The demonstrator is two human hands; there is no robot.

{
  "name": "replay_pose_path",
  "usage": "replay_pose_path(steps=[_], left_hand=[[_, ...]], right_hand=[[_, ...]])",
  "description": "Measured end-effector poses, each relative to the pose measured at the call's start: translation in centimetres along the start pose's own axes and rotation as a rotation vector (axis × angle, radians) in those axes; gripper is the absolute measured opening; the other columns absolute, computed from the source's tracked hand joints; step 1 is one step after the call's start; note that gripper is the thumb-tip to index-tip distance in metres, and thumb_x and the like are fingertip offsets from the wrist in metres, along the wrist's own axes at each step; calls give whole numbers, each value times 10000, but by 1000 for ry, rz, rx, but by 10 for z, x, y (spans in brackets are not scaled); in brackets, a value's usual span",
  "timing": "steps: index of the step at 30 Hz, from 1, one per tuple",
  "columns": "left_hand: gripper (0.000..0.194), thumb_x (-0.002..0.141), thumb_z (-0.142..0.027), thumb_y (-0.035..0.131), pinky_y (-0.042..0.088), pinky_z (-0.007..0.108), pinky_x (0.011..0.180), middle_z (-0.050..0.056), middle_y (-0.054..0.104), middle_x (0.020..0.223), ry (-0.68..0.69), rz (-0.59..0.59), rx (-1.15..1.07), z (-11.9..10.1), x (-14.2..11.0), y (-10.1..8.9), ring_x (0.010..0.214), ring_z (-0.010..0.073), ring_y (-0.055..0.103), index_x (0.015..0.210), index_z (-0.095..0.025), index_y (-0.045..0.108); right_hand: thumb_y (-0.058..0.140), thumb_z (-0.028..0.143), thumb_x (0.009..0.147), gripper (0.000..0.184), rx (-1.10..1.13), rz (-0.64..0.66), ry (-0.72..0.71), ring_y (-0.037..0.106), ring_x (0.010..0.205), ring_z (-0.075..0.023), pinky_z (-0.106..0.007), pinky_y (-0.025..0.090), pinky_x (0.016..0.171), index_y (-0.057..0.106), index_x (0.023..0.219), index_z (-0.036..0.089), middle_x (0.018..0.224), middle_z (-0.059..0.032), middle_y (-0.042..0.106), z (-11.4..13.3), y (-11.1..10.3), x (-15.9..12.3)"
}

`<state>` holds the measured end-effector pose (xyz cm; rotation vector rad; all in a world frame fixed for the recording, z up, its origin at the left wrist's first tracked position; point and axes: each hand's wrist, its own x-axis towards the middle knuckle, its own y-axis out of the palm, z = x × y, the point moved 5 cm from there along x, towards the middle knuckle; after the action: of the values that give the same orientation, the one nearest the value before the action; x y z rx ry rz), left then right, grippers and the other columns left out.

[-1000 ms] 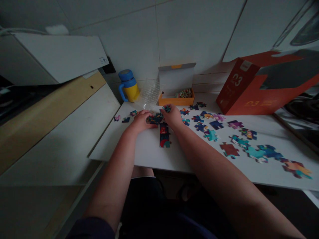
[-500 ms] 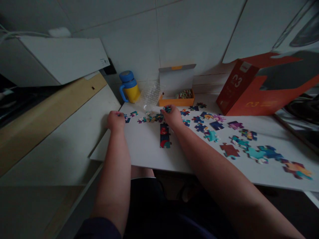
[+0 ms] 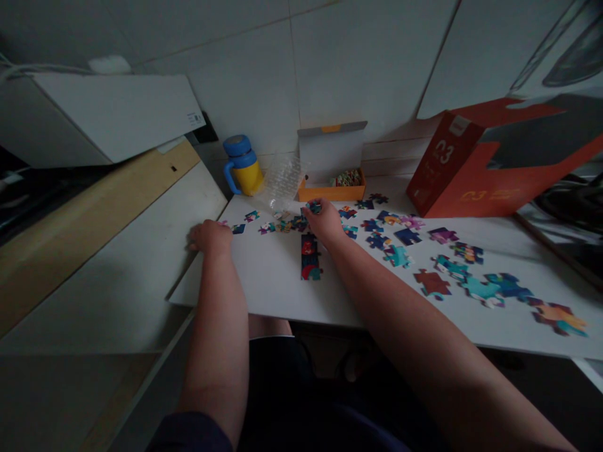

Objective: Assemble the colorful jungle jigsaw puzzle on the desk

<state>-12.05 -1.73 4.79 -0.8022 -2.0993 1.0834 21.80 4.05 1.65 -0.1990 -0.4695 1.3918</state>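
Observation:
My right hand [image 3: 326,220] pinches a small dark blue jigsaw piece [image 3: 314,206] between thumb and fingers, over the row of pieces at the back. Just below it lies a joined upright strip of jigsaw pieces [image 3: 310,258], dark with red. Toward the table's left edge, my left hand [image 3: 211,237] rests low with its fingers partly spread toward the side panel. No piece shows in it, though its underside is hidden. Beside its knuckles are a pink-edged piece [image 3: 223,223] and a dark blue piece [image 3: 239,229].
Several loose jigsaw pieces [image 3: 396,255] spread across the right of the white table [image 3: 268,282]. Along the back stand a blue-and-yellow mug [image 3: 247,172], a clear plastic bag [image 3: 281,182], an open orange box [image 3: 330,192] and a large orange-red box [image 3: 490,169].
My left hand has shifted a little left and down, and its fingers have loosened from a pinch. The right hand stays nearly in place with its piece.

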Motion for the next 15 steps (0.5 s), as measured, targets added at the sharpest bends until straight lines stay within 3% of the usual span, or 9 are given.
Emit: replay_pose_path(steps=[3, 6, 8, 11, 13, 15], left_hand=[[353, 964, -414, 618, 473, 580, 1135, 226, 753, 1254, 85, 10, -146, -28, -7, 10, 1276, 408, 642, 1162, -157, 759], [439, 1036, -528, 551, 560, 361, 1000, 116, 810, 1148, 272, 175, -327, -64, -24, 30, 1089, 263, 735, 1202, -184, 768], [417, 984, -541, 650, 564, 309, 958, 79, 824, 1133, 378, 301, -419, -82, -37, 44, 1055, 231, 746, 1176, -198, 790], [382, 901, -528, 757, 556, 319, 952, 78, 830, 1073, 519, 531, -607, -99, -55, 60, 1016, 232, 743, 1060, -185, 813], [395, 878, -550, 767, 551, 328, 942, 78, 825, 1043, 540, 589, -683, -101, -60, 64, 994, 233, 734, 1014, -181, 808], [422, 865, -582, 762, 549, 319, 904, 69, 818, 1020, 512, 576, -702, -100, -59, 65, 960, 224, 724, 1002, -185, 800]], right_hand=[[729, 372, 906, 198, 35, 23, -11, 722, 971, -234, -371, 548, 945, 713, 1049, 235, 1031, -54, 790, 1, 1, 0], [756, 403, 902, 229, 99, 71, -37, 726, 921, -214, -347, 573, 896, 736, 1047, 228, 997, -30, 792, 2, 5, -1], [757, 432, 912, 254, 150, 111, -48, 728, 846, -197, -324, 593, 818, 741, 1057, 224, 957, -16, 792, 3, 10, -2], [731, 472, 946, 280, 211, 154, -49, 722, 740, -182, -303, 605, 710, 734, 1057, 216, 887, -13, 786, 3, 18, -3], [730, 495, 950, 298, 231, 157, -44, 720, 711, -179, -300, 610, 685, 728, 1044, 212, 856, -17, 781, 2, 20, -3], [749, 518, 934, 318, 235, 143, -31, 719, 708, -179, -299, 615, 682, 724, 1020, 213, 838, -16, 774, 1, 19, -3]])
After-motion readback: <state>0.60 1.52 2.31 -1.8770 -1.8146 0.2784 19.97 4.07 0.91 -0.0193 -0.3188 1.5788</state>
